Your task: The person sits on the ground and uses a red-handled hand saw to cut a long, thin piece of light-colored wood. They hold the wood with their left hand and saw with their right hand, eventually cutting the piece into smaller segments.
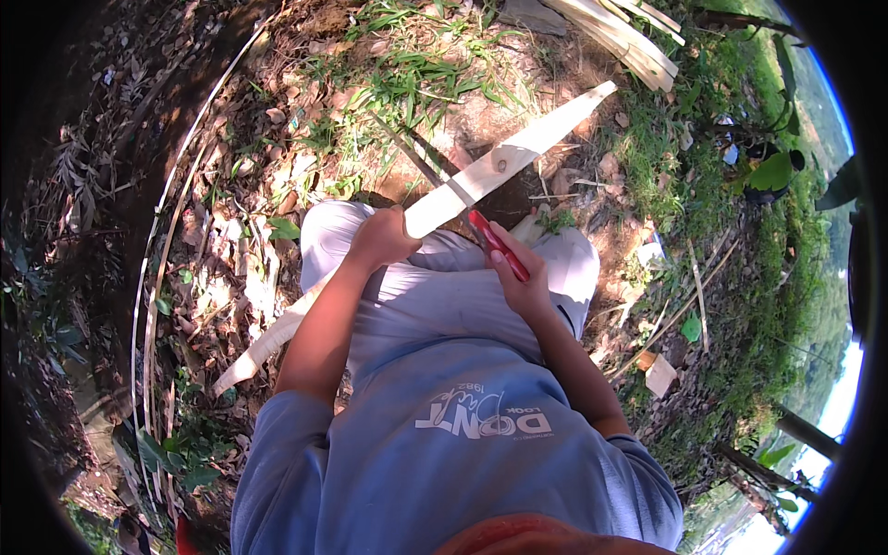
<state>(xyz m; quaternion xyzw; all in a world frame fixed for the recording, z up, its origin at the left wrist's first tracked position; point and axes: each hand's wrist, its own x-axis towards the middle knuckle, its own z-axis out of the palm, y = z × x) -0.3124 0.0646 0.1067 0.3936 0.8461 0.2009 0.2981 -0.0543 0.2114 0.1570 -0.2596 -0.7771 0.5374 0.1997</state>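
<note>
A long, flat, pale wooden strip point(532, 143) slants across my lap, from the leaves at lower left up to the far right. It has a dark knot on its broad far part. My left hand point(383, 240) is closed around the strip above my left thigh. My right hand point(520, 277) grips the red handle of a long-bladed knife point(498, 244). The dark blade points forward and left, crossing the strip just beyond my left hand. Whether its edge is biting into the wood, I cannot tell.
A bundle of pale strips point(629, 42) lies at the far right. Long thin strips point(153, 277) curve along the left side. A small wood block point(659, 376) and thin sticks point(684, 301) lie to my right. Dry leaves and grass point(416, 46) cover much of the ground.
</note>
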